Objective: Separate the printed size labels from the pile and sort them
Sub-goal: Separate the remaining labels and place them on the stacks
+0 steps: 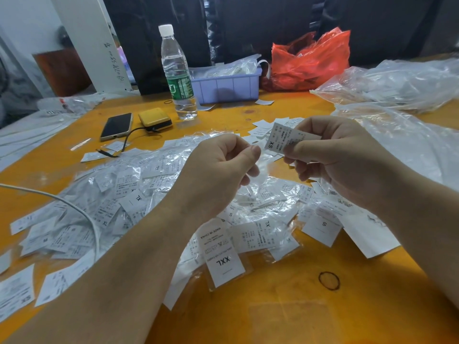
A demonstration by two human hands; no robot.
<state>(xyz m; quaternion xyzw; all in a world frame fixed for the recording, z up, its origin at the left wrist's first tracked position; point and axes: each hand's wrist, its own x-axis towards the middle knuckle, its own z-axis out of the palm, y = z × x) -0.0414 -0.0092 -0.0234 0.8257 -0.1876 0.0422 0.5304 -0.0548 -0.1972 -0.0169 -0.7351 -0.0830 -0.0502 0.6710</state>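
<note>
A wide pile of white printed size labels (139, 194), many in small clear sleeves, covers the orange table (298, 306). My right hand (340, 160) pinches an XS label (279, 139) between thumb and fingers, raised above the pile. My left hand (218, 170) is held up beside it, fingers curled, pinching a clear plastic sleeve (260, 170) that hangs below the thumb. An XXL label (223, 254) lies at the pile's near edge, an S label (323, 228) to the right. A few separated labels (263, 130) lie behind my hands.
A water bottle (177, 73), phone (116, 126) and yellow power bank (155, 119) stand at the back left. A purple tray (227, 85) and red bag (310, 62) sit behind. Clear plastic bags (397, 83) fill the right. A white cable (74, 207) crosses the pile; a rubber band (329, 280) lies near.
</note>
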